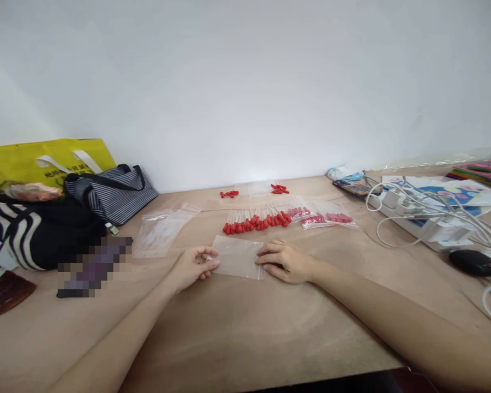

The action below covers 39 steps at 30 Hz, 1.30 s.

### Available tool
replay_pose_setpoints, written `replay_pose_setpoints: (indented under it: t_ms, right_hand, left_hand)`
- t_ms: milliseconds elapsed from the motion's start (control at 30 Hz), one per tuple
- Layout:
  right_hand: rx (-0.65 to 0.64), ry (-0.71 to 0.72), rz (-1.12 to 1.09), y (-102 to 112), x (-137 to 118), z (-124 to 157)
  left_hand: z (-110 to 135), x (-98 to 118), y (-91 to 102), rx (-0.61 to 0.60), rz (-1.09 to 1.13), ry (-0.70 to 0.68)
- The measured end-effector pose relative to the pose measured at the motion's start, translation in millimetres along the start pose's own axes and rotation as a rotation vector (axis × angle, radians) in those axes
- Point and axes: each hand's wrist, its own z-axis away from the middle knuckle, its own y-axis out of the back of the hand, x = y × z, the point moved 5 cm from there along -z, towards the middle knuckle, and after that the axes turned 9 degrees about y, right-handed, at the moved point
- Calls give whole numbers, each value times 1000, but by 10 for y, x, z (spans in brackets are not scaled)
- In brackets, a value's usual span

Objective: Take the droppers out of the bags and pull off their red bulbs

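A clear zip-lock bag (236, 256) lies flat between my two hands. My left hand (194, 266) pinches its left edge between thumb and fingers. Over the bag's right edge, where the zip strip runs, rest the bent fingers of my right hand (288, 262); whether they grip it or only press on it I cannot tell. Just beyond the bag is a row of red-tipped white sticks (256, 219), tips towards me. Filled bags of red pieces (331, 217) lie right of the row. A stack of clear bags (160, 232) is on the left.
Small groups of red pieces (280, 189) lie near the wall. On the right are a power strip (413, 218) with tangled white cables and a black mouse (474, 263). A striped bag (114, 191), a black bag (45, 234) and a yellow bag (77, 146) stand on the left.
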Motion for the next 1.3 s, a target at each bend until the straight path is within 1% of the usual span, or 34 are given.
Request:
replay_pose_setpoints:
  t_ms: [100,200,267,300,400,500,567,633,733,800,867,967,1033,1100,1133,1167,1200,1267,1300]
  right_hand:
    - [-41,33,-25,-4,-80,-25]
    - [-81,59,-54,-28,-176,-47]
    - [-92,77,-62,-45,-232,-56]
    - [-91,82,-62,-51,-250,-56]
    - [-72,59,-52,-55,-239,-44]
    - [-35,15,-32,-33,-160,-16]
    - [1,0,-17,-9,-109,0]
    - [31,1,5,13,-76,6]
    - [64,-31,90,39,-23,8]
    - [106,-122,193,82,60,27]
    - [174,-275,312,169,202,86]
    - [290,-581,454,373,503,270]
    - [318,-814,501,514,741,429]
    - [302,-1058,514,631,977,583]
    - [273,-1156,506,673,1083,638]
    - [237,-1238,496,704,1179,679]
    - [195,-1303,480,724,1264,703]
    - [112,-1397,434,736,1400,720]
    - [80,-1426,410,733,1450,717]
  left_hand:
    - [-77,-60,165,100,-65,-16]
    - [-153,-102,292,180,-136,-108]
    - [-186,-106,389,249,-256,-174]
    - [-200,-102,454,296,-356,-186]
    - [-240,-58,737,464,-717,-151]
    - [-299,40,1110,590,-822,-119]
    - [-359,118,1327,667,-883,-128]
    - [-439,176,1468,706,-936,-158]
    - [-574,198,1525,697,-989,-221]
    - [-644,184,1498,679,-1005,-265]
    - [-681,171,1449,681,-1005,-312]
    - [-686,189,1343,735,-976,-388]
    - [-667,221,1211,789,-942,-428]
    - [-620,257,992,820,-895,-465]
    - [-582,277,835,800,-873,-506]
    - [-523,301,655,737,-799,-589]
    - [-458,318,461,650,-739,-657]
    - [-316,327,108,503,-656,-715]
    - [-244,327,-39,444,-636,-731]
